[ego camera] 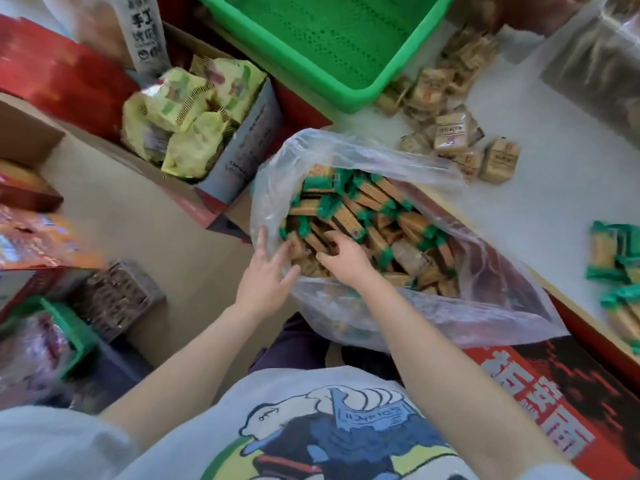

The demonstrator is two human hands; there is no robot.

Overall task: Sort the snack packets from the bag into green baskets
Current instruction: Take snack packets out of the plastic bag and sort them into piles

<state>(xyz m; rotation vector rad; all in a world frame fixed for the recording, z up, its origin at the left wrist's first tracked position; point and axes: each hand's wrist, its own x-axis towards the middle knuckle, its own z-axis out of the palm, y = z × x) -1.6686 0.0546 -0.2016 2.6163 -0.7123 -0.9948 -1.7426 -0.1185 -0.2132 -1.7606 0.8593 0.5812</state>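
— Snack packets fill the clear bag at centre; where are the hands?

— Both at its mouth. Left hand, fingers straight, touches the rim at 9 o'clock; right hand curls onto packets.

— Green basket?

— At 12 o'clock.

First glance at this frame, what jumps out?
The clear plastic bag at centre, stuffed with green-ended snack packets, both hands reaching into its mouth: left hand, right hand. Above it sits a big green basket, with brown packets scattered on the table to its right.
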